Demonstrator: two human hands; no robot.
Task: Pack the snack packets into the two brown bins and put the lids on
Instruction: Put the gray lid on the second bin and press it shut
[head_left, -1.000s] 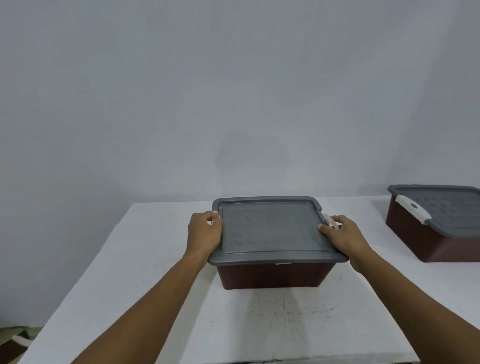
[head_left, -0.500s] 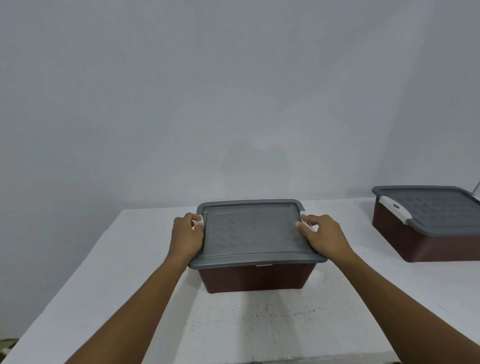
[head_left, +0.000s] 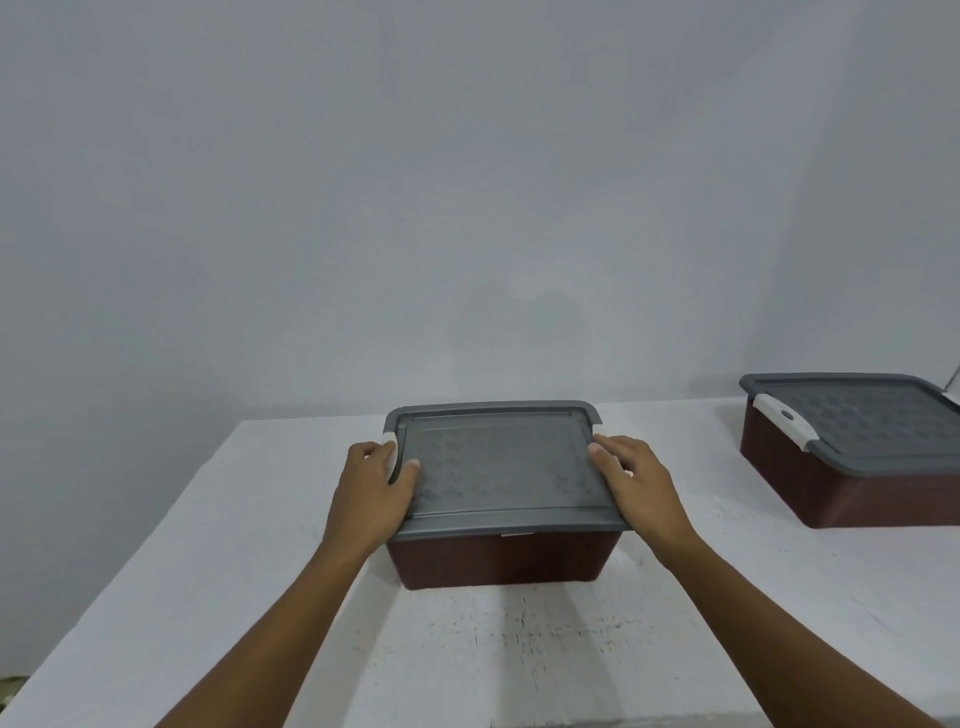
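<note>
A white table (head_left: 519, 654), its top scuffed with fine dark specks toward the front edge, carries 2 things standing directly on it: the middle brown bin (head_left: 504, 564) and, well apart from it, the right brown bin (head_left: 831, 499), cut by the frame edge

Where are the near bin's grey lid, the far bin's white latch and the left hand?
grey lid (head_left: 498, 467): head view, middle of its patterned top.
white latch (head_left: 783, 423): head view, middle of the latch.
left hand (head_left: 371, 496): head view, back of the hand.
</note>
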